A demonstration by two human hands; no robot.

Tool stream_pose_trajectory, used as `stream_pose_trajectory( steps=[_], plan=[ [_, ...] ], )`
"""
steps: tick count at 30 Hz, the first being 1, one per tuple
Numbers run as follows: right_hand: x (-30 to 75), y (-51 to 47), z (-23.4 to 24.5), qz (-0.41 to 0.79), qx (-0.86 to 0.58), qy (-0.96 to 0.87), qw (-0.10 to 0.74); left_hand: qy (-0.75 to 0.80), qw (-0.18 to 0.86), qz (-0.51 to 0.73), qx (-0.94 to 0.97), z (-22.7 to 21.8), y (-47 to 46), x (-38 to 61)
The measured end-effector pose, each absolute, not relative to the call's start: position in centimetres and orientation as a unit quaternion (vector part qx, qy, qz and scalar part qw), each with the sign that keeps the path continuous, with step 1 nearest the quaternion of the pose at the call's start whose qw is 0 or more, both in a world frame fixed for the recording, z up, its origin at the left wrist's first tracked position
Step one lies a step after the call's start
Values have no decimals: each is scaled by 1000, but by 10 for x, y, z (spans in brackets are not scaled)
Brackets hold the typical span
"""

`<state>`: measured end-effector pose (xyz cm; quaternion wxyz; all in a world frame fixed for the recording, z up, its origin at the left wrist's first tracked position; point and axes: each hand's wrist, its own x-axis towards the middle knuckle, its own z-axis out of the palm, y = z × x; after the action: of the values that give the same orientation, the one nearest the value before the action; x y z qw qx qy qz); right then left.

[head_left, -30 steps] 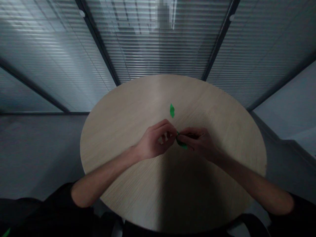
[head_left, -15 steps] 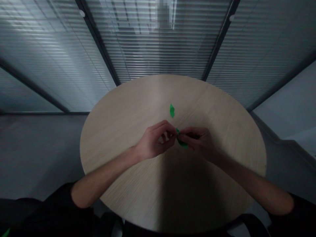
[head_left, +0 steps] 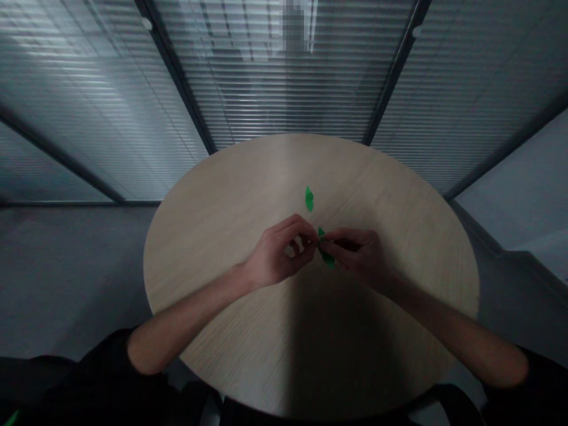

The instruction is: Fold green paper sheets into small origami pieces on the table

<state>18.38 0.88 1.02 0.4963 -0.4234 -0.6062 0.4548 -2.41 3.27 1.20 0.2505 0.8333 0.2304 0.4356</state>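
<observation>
My left hand (head_left: pixel 284 249) and my right hand (head_left: pixel 362 255) meet above the middle of the table, thumbs and forefingers pinched together. Between them they grip a small green piece (head_left: pixel 328 258) that looks like folded paper. One tip of it pokes up beyond the fingertips and a wider part hangs below; its middle is hidden by the fingers. Just past my hands, a second green folded piece (head_left: pixel 309 199), pointed at both ends, lies on the wooden tabletop.
The round, light wood table (head_left: pixel 213 195) stands close to a glass partition with blinds (head_left: pixel 288 94). A dark shadow falls across its near half. Dark chair parts (head_left: pixel 452 399) show at the near edge, and a bit of green (head_left: pixel 11 418) is at the lower left corner.
The green piece between my fingers has turned slightly, with its upper tip showing more and its lower part shifted a little left. The piece on the table has not moved.
</observation>
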Motion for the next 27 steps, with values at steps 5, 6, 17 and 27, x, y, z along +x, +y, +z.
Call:
stream_pose_trajectory(
  steps=[5, 6, 17, 27],
  plan=[
    [183, 7, 12, 448, -434, -607, 494, 234, 255, 441, 828, 13, 32, -24],
    [183, 7, 12, 448, -434, -604, 496, 238, 258, 440, 827, 13, 31, -24],
    [185, 9, 6, 443, -436, -600, 503, 279, 313, 426, 802, 15, 31, -22],
    [185, 9, 9, 449, -442, -602, 491, 272, 299, 411, 817, 14, 33, -22]
  ],
)
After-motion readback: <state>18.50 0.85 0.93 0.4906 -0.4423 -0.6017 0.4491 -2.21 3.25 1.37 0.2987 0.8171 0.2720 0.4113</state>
